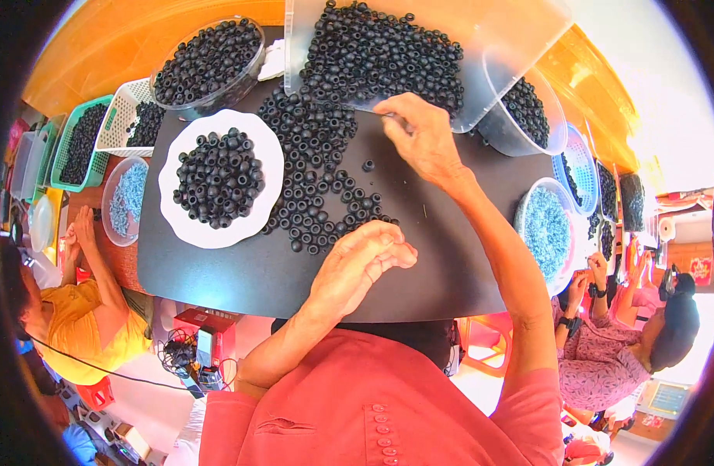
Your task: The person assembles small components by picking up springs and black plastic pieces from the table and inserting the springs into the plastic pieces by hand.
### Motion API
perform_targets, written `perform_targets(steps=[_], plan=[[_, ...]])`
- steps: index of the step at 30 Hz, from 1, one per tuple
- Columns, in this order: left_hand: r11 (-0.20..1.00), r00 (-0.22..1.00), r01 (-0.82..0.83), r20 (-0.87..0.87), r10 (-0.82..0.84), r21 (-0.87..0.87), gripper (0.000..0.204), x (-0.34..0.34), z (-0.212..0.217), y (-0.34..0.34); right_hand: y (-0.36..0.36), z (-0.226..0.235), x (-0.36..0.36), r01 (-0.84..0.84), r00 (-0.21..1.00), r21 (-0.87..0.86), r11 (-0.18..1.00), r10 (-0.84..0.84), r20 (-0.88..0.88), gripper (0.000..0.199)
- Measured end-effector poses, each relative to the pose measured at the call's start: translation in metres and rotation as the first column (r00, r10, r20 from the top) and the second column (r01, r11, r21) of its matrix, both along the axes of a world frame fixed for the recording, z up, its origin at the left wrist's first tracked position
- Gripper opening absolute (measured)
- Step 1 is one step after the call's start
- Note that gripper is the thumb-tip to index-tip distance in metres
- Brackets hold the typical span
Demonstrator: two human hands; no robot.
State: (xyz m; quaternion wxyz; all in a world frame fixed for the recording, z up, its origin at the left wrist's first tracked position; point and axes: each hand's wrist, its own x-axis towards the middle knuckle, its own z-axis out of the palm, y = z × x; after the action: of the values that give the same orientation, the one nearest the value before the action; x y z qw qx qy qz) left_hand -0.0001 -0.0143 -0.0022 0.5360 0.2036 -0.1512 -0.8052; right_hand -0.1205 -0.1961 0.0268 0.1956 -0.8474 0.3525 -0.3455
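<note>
Black round beads (318, 194) with holes lie spread over the dark tabletop. My left hand (357, 264) rests at their near edge, fingers stretched out and slightly cupped, with nothing seen in it. A translucent plastic bin (512, 31) stands at the far side, with many of the same beads inside. At its near rim is my right hand (427, 140), thumb and fingers closed about the edge; the fingertips are partly hidden. To the left of the loose beads, a white scalloped plate (174, 186) carries a heap of black beads. One bead (368, 165) sits apart between my hands.
Round clear tubs of black beads stand far left (256, 66) and far right (559, 132). A bowl of light blue pieces (520, 210) sits at the table's right edge. Baskets (100, 167) line the left. People work on both sides: a yellow shirt (77, 326), a patterned shirt (605, 365).
</note>
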Motion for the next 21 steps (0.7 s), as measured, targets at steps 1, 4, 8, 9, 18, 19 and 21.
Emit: perform_targets(steps=[1, 4, 8, 9, 18, 19, 21], plan=[[1.0, 1.0, 0.004, 0.006, -0.004, -0.006, 0.019, 0.0, 0.002, 0.0, 0.002, 0.002, 0.008, -0.05, 0.999, 0.05, 0.998, 0.051, -0.006, 0.022], [1.0, 1.0, 0.012, -0.002, -0.012, 0.0, 0.019, -0.001, 0.003, 0.0, -0.006, -0.01, 0.024, -0.178, 0.984, -0.094, 0.979, 0.179, -0.004, 0.027], [1.0, 1.0, 0.015, -0.005, -0.015, 0.011, 0.019, -0.001, 0.003, -0.001, -0.012, -0.013, 0.021, -0.228, 0.963, -0.071, 0.971, 0.215, -0.162, 0.03], [1.0, 1.0, 0.016, -0.006, -0.016, 0.013, 0.019, 0.0, 0.004, -0.001, -0.009, -0.012, 0.017, -0.229, 0.962, -0.064, 0.971, 0.216, -0.166, 0.029], [0.998, 0.997, -0.042, 0.056, 0.044, -0.044, 0.017, -0.001, 0.005, -0.001, 0.04, -0.005, -0.006, -0.035, 0.999, 0.095, 0.995, 0.034, 0.004, 0.023], [0.998, 0.997, -0.037, 0.06, 0.04, -0.046, 0.017, -0.002, 0.004, -0.001, 0.049, -0.002, -0.008, 0.002, 0.993, 0.199, 0.98, -0.026, 0.117, 0.023], [0.981, 0.983, -0.153, 0.08, 0.163, -0.121, 0.015, -0.004, 0.0, -0.002, 0.066, 0.002, -0.013, 0.013, 0.988, 0.293, 0.956, -0.057, 0.142, 0.022]])
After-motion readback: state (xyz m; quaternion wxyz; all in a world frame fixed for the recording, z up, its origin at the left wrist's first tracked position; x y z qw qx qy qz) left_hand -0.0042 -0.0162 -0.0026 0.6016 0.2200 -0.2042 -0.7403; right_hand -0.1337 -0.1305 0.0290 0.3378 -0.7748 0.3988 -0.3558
